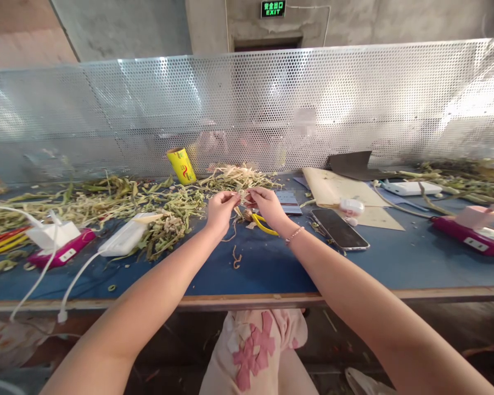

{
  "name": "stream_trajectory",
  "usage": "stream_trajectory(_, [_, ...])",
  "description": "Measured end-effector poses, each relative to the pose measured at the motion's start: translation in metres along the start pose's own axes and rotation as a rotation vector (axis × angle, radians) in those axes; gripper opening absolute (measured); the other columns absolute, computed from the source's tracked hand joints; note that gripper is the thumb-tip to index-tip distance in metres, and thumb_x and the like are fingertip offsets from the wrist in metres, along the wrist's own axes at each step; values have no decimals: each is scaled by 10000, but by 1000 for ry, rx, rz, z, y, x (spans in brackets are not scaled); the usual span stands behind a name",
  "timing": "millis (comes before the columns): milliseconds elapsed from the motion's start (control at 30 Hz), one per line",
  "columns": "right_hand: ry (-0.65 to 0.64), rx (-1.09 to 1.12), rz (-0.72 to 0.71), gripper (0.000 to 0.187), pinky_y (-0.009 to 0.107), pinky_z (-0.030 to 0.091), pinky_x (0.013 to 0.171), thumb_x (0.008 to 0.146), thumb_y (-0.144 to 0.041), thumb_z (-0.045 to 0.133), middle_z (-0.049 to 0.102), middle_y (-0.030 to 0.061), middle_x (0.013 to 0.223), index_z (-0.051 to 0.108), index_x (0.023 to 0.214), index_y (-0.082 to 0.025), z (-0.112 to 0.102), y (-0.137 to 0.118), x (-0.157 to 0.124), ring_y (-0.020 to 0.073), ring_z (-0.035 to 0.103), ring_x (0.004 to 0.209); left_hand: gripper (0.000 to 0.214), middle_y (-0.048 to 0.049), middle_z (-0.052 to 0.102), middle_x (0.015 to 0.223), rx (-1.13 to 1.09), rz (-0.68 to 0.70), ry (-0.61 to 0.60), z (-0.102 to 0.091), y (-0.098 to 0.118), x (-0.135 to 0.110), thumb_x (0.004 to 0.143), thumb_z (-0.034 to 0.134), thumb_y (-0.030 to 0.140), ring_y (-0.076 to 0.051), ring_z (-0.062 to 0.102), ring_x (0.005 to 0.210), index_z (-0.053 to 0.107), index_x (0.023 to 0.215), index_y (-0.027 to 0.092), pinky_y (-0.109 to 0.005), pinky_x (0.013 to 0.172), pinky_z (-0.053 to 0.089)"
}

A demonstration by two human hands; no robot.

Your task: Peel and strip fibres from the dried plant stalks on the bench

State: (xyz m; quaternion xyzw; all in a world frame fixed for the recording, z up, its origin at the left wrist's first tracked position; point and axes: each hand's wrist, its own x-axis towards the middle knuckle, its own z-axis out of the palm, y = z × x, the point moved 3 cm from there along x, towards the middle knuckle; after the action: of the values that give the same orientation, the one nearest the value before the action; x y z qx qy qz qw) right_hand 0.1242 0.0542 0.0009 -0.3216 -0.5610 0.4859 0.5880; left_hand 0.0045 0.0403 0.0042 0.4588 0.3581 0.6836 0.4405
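Note:
My left hand (220,209) and my right hand (267,205) meet above the blue table (271,269), both pinched on a thin pale plant strip (241,196) held between them. Under my right hand lies a tool with yellow handles (263,225). Small curled peel bits (235,257) lie on the table below my hands. A heap of pale dry husks (239,176) sits just behind them.
Green stalks and peelings (107,203) cover the left of the table. A yellow roll (181,165) leans at the perforated metal screen (247,104). A phone (340,229), cardboard (337,189), white power banks (125,235) and pink scales (469,233) lie around.

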Motion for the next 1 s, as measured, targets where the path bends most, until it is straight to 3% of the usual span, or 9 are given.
stream_trajectory(233, [-16,41,31,217,253,461,612,604,-348,639,544,-27,605,571,714,-173,-2,-2,-1,83,510,570,225,15,582,596,25,1,-16,1,0,-1,502,732,244,-82,539,580,572,613,132,-259,684,446])
stream_trajectory(433, [15,14,19,256,218,442,563,623,-416,611,518,-26,612,563,667,-168,-2,-4,-2,81,498,599,209,14,582,588,57,27,8,-1,-1,1,516,721,245,-84,535,573,572,611,135,-252,660,440])
stream_trajectory(633, [33,-32,23,225,210,433,575,588,-359,653,544,-24,627,586,686,-168,-2,-5,-4,85,512,629,181,11,585,575,119,83,-7,-1,0,1,538,710,252,-92,538,576,583,606,143,-245,638,433])
stream_trajectory(1000, [-29,266,211,182,183,410,538,578,-259,687,531,-25,627,561,653,-152,-4,-6,-6,57,508,587,220,20,586,584,-21,-75,-31,4,1,-4,488,752,232,-74,538,569,586,593,134,-256,690,454])
